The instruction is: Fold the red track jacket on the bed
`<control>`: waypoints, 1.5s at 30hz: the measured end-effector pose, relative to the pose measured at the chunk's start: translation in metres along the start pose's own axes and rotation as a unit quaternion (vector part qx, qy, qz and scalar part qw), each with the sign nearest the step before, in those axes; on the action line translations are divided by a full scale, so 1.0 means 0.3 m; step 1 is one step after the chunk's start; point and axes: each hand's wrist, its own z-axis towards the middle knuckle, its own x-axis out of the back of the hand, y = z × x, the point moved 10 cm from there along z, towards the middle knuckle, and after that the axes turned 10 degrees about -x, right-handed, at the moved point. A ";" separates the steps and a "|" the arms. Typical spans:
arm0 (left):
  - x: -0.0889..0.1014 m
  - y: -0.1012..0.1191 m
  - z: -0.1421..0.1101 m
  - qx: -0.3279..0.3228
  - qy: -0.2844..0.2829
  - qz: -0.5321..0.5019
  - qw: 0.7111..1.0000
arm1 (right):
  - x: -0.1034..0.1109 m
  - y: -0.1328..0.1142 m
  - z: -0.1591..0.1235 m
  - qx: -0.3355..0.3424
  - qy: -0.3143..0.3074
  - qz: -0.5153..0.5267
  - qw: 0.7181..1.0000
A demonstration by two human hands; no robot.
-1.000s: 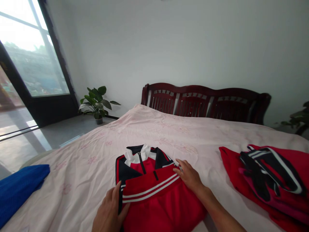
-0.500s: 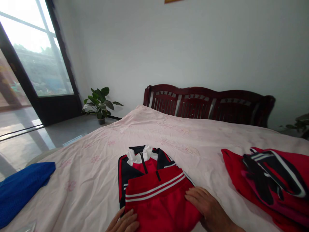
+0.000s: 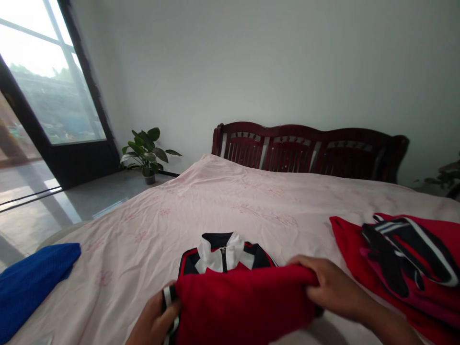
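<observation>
A red, navy and white zip-up tracksuit jacket (image 3: 244, 302) lies in front of me, its white-and-navy collar (image 3: 215, 249) and part of the zip showing at the far end. Plain red fabric spans the near side, lifted between my two hands and covering the lower front. My left hand (image 3: 156, 314) grips its left side, thumb on top, beside a black-and-white striped edge. On the right, my right hand (image 3: 325, 285) is closed round the red fabric's upper right corner. The striped waistband is out of sight.
A heap of red, navy and magenta clothing (image 3: 406, 268) lies on the right of the pink floral bedsheet (image 3: 172, 211). Blue cloth (image 3: 39, 275) is at the left edge. Behind stand a dark wooden bench back (image 3: 287, 148) and a potted plant (image 3: 147, 155).
Both hands have taken hold of the jacket's sides and lifted the red fabric. The white-striped red waistband has gone from view, and the collar appears nearer to me.
</observation>
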 end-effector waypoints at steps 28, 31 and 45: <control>-0.110 -0.053 0.121 -0.114 0.059 0.422 0.898 | -0.225 0.001 0.295 -0.023 0.220 -0.176 0.959; -0.046 -0.119 0.068 -0.027 0.082 0.344 0.935 | -0.185 0.082 0.185 -0.091 0.314 -0.127 0.936; -0.058 -0.123 0.110 0.094 0.023 0.362 0.927 | -0.207 0.170 0.168 -0.230 0.284 -0.118 0.923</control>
